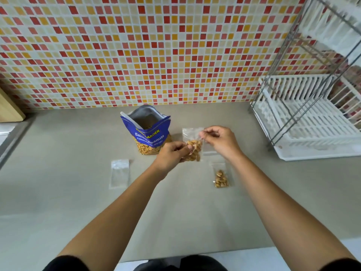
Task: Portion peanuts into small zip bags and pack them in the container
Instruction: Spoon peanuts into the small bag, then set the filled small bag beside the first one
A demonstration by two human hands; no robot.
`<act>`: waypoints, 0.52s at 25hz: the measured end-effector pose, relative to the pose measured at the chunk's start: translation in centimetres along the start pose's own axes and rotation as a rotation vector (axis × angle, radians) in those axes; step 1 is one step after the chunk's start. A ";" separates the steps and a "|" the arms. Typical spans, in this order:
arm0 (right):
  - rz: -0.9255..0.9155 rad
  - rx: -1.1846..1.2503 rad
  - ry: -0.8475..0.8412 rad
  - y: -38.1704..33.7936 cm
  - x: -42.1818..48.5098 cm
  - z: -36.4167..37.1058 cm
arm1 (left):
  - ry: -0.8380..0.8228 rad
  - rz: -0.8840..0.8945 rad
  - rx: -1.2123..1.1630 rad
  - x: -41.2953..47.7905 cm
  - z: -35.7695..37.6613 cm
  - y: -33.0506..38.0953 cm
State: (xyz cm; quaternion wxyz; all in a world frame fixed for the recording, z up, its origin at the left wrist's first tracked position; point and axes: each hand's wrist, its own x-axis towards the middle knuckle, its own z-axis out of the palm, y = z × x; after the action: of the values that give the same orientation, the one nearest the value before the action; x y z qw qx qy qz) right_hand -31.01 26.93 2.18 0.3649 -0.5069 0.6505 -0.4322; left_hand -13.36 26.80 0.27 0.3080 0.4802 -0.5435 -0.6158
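Two hands share one small zip bag (192, 133), held up above the counter (78, 192). My left hand (173, 151) pinches its lower half, where the peanuts (195, 148) sit. My right hand (218, 140) pinches the upper right edge by the mouth. The bag hangs between my fingertips with its long axis running away from me and its mouth at the far end, so the right hand is nearer the zip strip; I judge sealing is the step in hand. Just beyond my left fingers stands the blue peanut pouch (148, 132), open-topped, with nuts visible inside. Nearer me, below my right hand, a filled bag (221, 178) lies flat. Below my left hand lies an empty bag (119, 173). I see no packing container.
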 end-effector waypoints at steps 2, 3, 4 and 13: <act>0.043 -0.118 0.011 2.4 -0.5 -0.1 | 0.026 -0.065 0.023 -0.1 1.6 -2.5; 0.073 -0.184 0.009 3.7 -0.9 -0.1 | 0.057 -0.100 0.047 -0.3 2.3 -3.6; 0.102 -0.252 0.004 5.0 -1.3 0.1 | 0.099 -0.140 0.072 -0.5 3.1 -4.6; 0.155 -0.659 0.096 11.4 -1.8 2.1 | 0.251 -0.268 0.462 1.3 7.0 -8.3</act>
State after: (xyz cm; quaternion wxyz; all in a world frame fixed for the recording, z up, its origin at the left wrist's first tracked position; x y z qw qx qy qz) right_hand -32.59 29.56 -9.19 0.1823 -0.5259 0.8081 -0.1930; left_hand -19.11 30.08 -8.49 0.1711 0.6774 -0.5587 -0.4468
